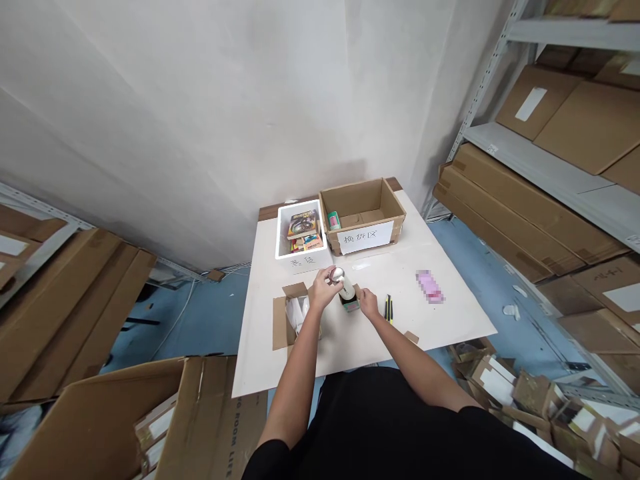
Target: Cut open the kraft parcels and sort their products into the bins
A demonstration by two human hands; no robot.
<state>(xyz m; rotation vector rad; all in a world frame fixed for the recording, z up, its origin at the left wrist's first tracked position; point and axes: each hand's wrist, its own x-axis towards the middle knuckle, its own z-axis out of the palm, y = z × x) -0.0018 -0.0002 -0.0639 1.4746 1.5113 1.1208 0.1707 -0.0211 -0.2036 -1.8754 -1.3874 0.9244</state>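
My left hand [324, 288] is closed around the shiny, round silver end of a white bottle-like container [347, 289]. The container's lower part is inside a small green and black box [351, 304] with a raised brown flap. At the box's right side my right hand [369, 303] is closed, gripping its edge or flap. Just right of that hand lies a black and yellow utility knife [389, 308]. An opened carton [281, 323] with white packing inside stands left of my left forearm.
Behind my hands are a white foam box [304, 261] with books and a labelled cardboard box [365, 237] with a small green-pink package. A pixelated pink item [430, 287] lies on the table [460, 320]. Loaded shelves flank both sides; a large carton [210, 413] stands front left.
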